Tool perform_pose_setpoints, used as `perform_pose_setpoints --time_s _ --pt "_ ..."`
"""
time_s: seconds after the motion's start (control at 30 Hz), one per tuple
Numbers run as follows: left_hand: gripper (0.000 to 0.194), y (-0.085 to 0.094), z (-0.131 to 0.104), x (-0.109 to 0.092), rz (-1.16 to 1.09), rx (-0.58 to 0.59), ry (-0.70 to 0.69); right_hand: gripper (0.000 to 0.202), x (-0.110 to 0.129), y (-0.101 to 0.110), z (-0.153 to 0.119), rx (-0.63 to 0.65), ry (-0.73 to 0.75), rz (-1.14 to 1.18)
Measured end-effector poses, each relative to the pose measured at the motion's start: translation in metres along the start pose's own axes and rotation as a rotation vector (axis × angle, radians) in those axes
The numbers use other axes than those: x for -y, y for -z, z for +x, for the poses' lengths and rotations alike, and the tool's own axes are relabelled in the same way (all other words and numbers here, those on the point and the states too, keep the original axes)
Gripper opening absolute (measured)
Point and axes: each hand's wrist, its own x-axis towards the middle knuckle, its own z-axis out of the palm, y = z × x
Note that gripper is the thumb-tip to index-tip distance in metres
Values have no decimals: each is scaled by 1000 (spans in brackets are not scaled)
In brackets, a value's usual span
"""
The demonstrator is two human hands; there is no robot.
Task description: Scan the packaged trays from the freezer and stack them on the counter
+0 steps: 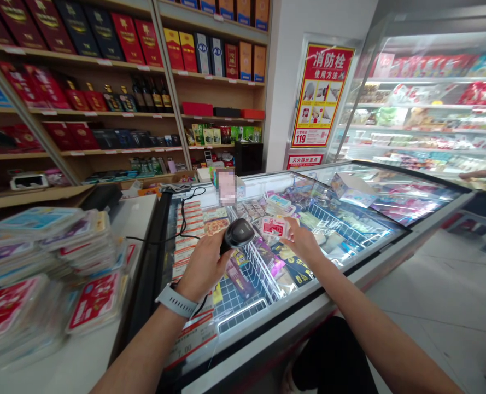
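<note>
My left hand [204, 264] is wrapped round a black handheld barcode scanner [238, 233], its head pointing right. A cable trails from it over the freezer's left side. In my right hand [302, 241] is a small clear plastic package [274, 226] with a red and white label, pinched at its right edge. Both hands are above the glass top of a chest freezer [210, 377]. Beneath the glass, wire baskets [243, 320] hold bagged frozen goods. A few flat packs [278, 201] lie past my right hand.
At left, a counter [74, 364] bears stacks of flat packages [95, 301]. A white carton [353, 190] sits on the freezer's far part. Shelves of boxes and bottles [160, 98] line the back wall. A refrigerated display [423, 120] stands at right, with another person's arm [478, 174] near it.
</note>
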Motion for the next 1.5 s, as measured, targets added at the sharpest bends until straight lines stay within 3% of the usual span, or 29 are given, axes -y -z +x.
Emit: perform_pose_setpoints --time_s 0.4,0.93,1.2,1.5 --pt "46 4 1 -3 -64 -1 16 60 7 -8 -11 -63 116 -31" --pt "46 3 -1 -4 -38 -49 1 45 24 -7 19 -392 181 -18" --pt "45 5 -2 -8 -76 -47 -6 51 13 -15 14 -408 153 -7" --pt "48 5 -3 -7 -56 -51 -5 48 17 -13 14 -425 158 -3"
